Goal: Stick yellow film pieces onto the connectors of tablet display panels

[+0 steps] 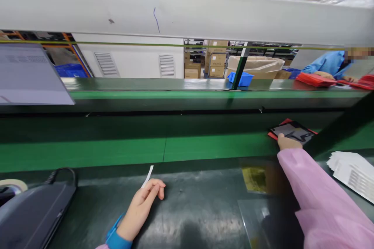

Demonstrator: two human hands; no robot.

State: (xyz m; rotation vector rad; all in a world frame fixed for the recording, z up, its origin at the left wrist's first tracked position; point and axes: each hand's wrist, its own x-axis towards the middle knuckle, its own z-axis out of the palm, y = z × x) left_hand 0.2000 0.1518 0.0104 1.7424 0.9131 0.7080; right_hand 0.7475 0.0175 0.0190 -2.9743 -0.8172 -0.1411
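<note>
My left hand (146, 201) hovers above the dark work surface, its fingers curled. A narrow white strip (147, 176) sticks up from behind those fingers, and where it is gripped is hidden. My right arm, in a pink sleeve, reaches far out to the right over the green belt. There my right hand (288, 143) grips the near edge of a flat black-and-grey packet (298, 132), thumb on top. Red edges (272, 135) show from beneath the packet. What the packet contains cannot be made out.
A dark machine with a cord (37, 210) and a tape roll (14, 185) sit at left. A dark post (336, 132) slants beside the packet. White printed sheets (352, 171) lie at right. Across the belt (87, 149), a person in blue (325, 64) handles red pouches (315, 79).
</note>
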